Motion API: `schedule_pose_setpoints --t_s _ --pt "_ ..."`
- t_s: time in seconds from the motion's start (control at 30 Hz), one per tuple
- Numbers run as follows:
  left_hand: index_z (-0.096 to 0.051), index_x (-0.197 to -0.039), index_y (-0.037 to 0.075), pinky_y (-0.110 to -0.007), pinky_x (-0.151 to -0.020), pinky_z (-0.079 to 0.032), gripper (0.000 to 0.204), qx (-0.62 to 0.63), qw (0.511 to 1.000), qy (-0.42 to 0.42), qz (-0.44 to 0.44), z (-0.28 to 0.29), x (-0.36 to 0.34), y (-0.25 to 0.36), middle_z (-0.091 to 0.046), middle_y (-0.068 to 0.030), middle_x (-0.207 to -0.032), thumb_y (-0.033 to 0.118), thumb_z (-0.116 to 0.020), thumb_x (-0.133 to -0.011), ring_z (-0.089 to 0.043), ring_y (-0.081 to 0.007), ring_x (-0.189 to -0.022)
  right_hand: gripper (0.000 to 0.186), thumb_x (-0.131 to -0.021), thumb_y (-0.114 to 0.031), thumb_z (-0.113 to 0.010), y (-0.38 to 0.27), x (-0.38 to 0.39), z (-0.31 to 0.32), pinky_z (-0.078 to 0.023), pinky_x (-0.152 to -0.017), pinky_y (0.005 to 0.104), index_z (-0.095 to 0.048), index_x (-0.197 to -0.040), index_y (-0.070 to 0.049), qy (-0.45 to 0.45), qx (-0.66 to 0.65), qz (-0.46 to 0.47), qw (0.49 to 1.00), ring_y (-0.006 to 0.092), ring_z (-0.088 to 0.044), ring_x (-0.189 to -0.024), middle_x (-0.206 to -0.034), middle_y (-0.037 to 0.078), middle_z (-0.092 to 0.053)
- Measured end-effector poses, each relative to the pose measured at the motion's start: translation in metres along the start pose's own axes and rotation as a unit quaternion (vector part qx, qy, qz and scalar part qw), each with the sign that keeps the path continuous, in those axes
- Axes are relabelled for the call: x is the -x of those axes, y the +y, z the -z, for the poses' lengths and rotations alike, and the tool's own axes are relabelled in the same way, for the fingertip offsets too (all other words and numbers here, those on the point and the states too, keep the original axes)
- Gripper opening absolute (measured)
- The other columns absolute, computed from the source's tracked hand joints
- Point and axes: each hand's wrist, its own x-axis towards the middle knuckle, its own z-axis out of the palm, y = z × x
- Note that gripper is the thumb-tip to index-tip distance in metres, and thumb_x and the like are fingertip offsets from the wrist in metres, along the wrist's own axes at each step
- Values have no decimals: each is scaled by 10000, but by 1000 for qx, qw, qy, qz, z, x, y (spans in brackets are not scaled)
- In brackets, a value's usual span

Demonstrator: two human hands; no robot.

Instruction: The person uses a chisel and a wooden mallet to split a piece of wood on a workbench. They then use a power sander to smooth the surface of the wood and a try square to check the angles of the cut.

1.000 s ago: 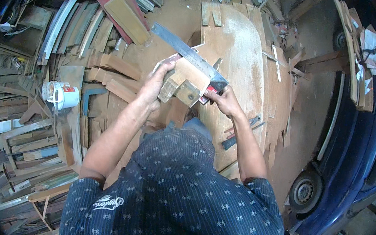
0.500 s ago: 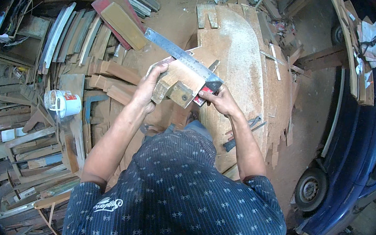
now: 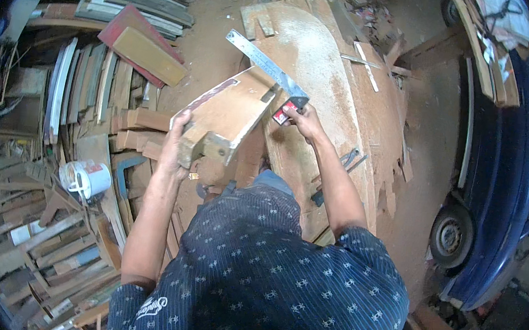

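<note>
Stacked timber (image 3: 63,90) fills the left of this dusty workshop, and a blue car (image 3: 503,192) stands at right. Left hand (image 3: 177,142) grips the near left corner of a wooden piece (image 3: 222,105); right hand (image 3: 305,123) holds a metal square (image 3: 268,66) by its handle, near the piece's far right edge (whether they touch, I cannot tell). It seems the square is being handled against the wood; next move calls, I judge, for steady holding. Beyond them lies a large, pale-dusted board (image 3: 320,73).

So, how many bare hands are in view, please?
2: the left hand grips a tan wooden board; the right hand holds a silver L-shaped metal square.
</note>
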Motion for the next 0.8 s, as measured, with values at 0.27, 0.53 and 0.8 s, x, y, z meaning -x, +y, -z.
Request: schedule_pose_setpoints --t_s 0.27,0.53,0.8 --pt "-528 -1391 108 -445 -981 -512 597 1 1000 4 21 11 -14 13 -623 -102 -1305 536 -545 -975 -617 -243 -1180 198 -904 -86 -741 23 -72 -4 -567 -601 303 -694 -1084 -19 -50 96 -53 993 152 -688 -744 -936 73 -730" --pt "-495 -1419 88 -439 -992 -510 649 -4 1000 20 4 14 -15 14 -611 -113 -1307 540 -569 -959 -614 -242 -1172 204 -917 -91 -728 15 -75 -8 -574 -605 298 -689 -1103 -15 -74 112 -66 989 153 -695 -745 -941 72 -736" --pt "-425 -1404 113 -493 -970 -505 653 3 1000 17 -16 15 -18 11 -529 -143 -1320 515 -632 -933 -575 -294 -1190 248 -929 -122 -721 31 -81 0 -567 -689 313 -685 -1151 -18 -73 136 -53 987 147 -687 -813 -963 79 -736"
